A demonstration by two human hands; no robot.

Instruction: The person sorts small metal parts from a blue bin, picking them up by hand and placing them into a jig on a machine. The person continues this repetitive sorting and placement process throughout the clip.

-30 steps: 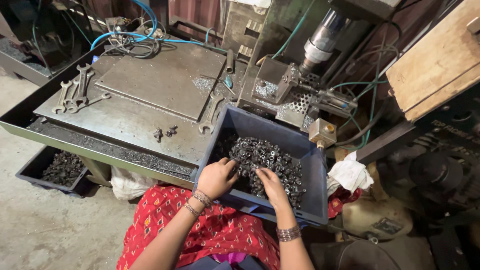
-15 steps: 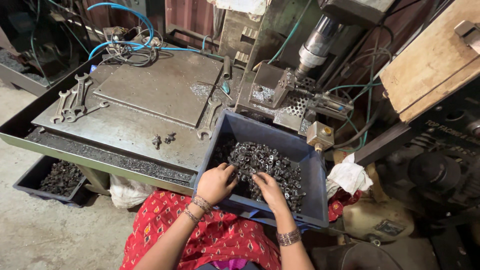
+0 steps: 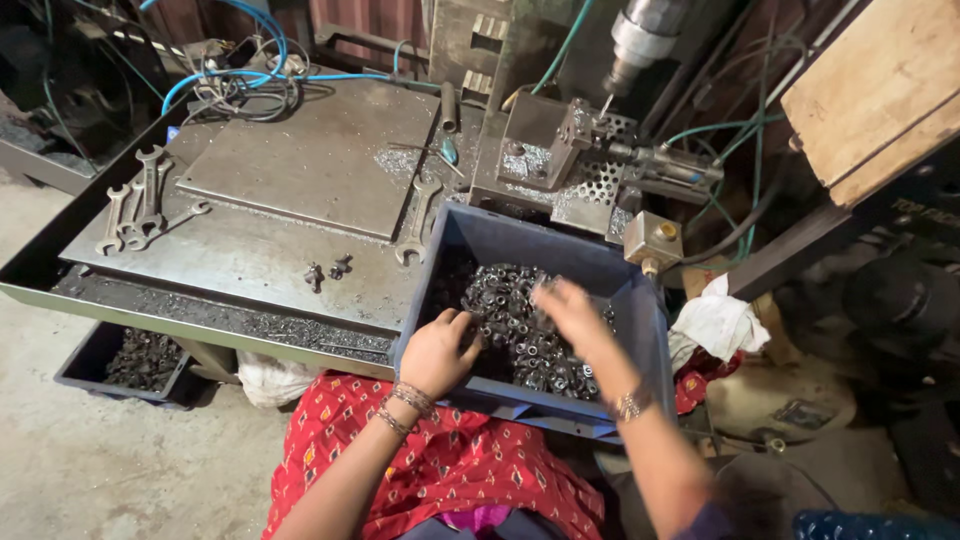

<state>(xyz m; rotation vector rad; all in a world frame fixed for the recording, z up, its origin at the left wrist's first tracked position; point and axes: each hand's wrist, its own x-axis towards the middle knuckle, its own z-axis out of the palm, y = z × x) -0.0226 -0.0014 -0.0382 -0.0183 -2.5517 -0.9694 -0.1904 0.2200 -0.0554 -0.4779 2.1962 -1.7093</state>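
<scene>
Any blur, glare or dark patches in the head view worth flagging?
Head view: the right hand is motion-blurred over the nuts; the left hand is sharp in the bin. The steel table is evenly lit, without strong glare; the right edge and upper left corner fall into deep shadow.

A: Where is room for a hand?

B: Above the blue bin [image 3: 620,300] it is open. The left hand [image 3: 440,352] and right hand [image 3: 572,312] already fill the middle, over the metal parts [image 3: 520,330].

A: And behind the bin?

B: Blocked. The drilling fixture [image 3: 575,160] stands just behind the far wall, with the spindle [image 3: 640,40] over it.

A: To the left?

B: The steel table [image 3: 250,250] is mostly free; only a wrench [image 3: 418,220] near the bin and more spanners [image 3: 140,205] at the far edge.
</scene>
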